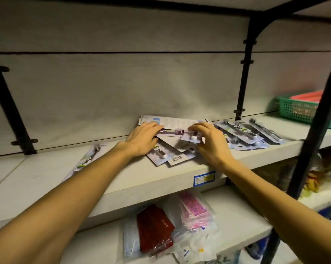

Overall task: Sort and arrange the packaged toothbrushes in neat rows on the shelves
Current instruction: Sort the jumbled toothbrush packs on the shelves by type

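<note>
- Two hands work a loose pile of toothbrush packs (170,149) in the middle of the grey shelf (134,180), near the back wall.
- Left hand (143,139) lies flat with straightish fingers pressing on the pile's left side — holding nothing, only steadying.
- Right hand (211,141) has its fingers curled over a small pack (191,139) on top of the pile; it looks like a pinch at the pack's edge.
- More packs (256,134) fan out untidily to the right, and a single pack (88,159) lies alone at the left, partly behind the forearm.
- To do this step well, I judge: lift the top pack clear while the left palm keeps the rest from sliding, turn it face up, then lay like with like, edges square to the shelf front — starting a row at the bare left stretch.
</note>
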A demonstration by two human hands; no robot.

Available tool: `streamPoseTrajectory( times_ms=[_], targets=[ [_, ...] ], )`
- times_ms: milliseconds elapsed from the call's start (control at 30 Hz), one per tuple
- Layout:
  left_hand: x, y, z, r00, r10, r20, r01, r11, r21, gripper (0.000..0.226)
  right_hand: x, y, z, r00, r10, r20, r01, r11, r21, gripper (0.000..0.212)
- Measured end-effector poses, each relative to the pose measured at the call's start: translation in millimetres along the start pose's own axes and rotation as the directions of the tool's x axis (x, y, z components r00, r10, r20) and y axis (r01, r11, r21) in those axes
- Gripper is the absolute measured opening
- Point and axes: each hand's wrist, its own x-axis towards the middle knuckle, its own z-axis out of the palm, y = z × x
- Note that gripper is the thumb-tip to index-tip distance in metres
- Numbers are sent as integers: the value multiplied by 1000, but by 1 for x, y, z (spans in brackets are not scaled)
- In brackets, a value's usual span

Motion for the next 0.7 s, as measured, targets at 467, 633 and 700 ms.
streamPoseTrajectory(
  times_ms=[467,633,700],
  targets=[
    [-16,-18,-29,971,84,-223,-86,996,4,28,-4,0,-3,999,-11,-38,15,994,108,61],
    [-51,-18,-45,958,-20,-286,-12,994,-110,17,-3,-15,-11,998,-63,-25,64,997,49,72],
    [-74,-22,-50,944,-88,-318,39,987,-158,17,-4,-33,-12,981,-194,-11,194,981,20,71]
  ],
)
